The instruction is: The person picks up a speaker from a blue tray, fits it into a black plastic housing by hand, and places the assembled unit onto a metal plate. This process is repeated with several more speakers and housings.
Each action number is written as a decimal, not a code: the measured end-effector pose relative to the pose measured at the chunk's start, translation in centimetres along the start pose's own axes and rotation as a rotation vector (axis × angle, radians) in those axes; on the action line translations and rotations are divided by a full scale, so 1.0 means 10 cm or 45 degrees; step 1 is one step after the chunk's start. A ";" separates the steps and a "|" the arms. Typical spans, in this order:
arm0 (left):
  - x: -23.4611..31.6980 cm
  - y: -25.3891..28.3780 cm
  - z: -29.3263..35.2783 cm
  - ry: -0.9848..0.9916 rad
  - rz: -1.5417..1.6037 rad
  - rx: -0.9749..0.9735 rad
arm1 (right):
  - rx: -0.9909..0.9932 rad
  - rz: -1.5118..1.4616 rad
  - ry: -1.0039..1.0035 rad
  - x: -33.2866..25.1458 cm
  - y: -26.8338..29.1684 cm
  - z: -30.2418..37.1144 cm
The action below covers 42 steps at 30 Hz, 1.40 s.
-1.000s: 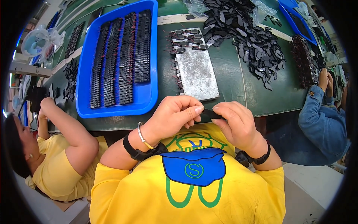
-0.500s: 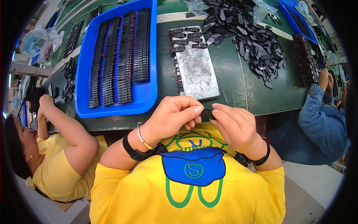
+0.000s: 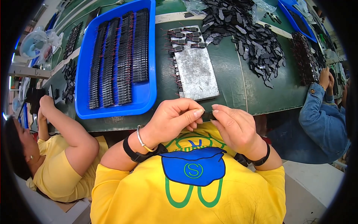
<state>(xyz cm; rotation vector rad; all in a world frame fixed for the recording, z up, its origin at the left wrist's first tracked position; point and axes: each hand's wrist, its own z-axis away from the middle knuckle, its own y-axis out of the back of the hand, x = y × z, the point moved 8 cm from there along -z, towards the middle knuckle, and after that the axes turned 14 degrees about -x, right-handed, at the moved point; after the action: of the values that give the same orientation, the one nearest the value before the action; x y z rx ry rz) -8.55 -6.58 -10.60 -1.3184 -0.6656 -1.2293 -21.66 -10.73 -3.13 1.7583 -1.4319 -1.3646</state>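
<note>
My left hand [image 3: 177, 117] and my right hand [image 3: 236, 125] are close together in front of my chest, by the table's near edge. Both are closed in a pinch, thumb against fingers. A small, thin black piece [image 3: 208, 111] spans the gap between the fingertips; most of it is hidden, so its kind is unclear. Just beyond my hands lies a worn silver metal plate [image 3: 195, 69]. Small black parts with thin red wires [image 3: 179, 42] sit in rows at its far end, and more line its left edge.
A blue tray [image 3: 143, 106] at the left holds long rows of black wired parts. Flat black pieces [image 3: 261, 56] are heaped at the far right, near clear plastic bags. People work on both sides: a yellow-sleeved arm [image 3: 76, 134] at left, a denim sleeve [image 3: 317, 112] at right.
My hands stay almost in place, still pinched at the same small black piece. My left hand has shifted very slightly down; the things on the table have not moved.
</note>
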 end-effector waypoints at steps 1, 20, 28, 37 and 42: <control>0.00 0.00 0.00 -0.003 0.003 0.000 | 0.001 0.000 0.000 0.00 0.00 0.00; 0.29 -0.09 0.10 -0.326 -0.613 0.067 | 0.062 0.128 0.119 -0.12 -0.01 0.00; 0.50 -0.13 0.17 -0.579 -1.004 0.087 | 0.191 -0.329 -0.032 0.08 0.03 -0.01; 0.57 -0.15 0.22 -0.705 -1.117 0.117 | -0.007 -0.729 -0.193 0.25 -0.09 -0.04; 0.59 -0.15 0.22 -0.741 -1.178 0.113 | 0.065 -0.706 -0.131 0.24 -0.07 -0.05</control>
<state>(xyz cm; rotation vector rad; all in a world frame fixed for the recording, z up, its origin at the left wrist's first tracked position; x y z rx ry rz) -7.62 -5.89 -4.26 -1.3281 -1.8694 -1.4841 -21.06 -12.82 -4.43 2.2545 -1.0694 -1.7195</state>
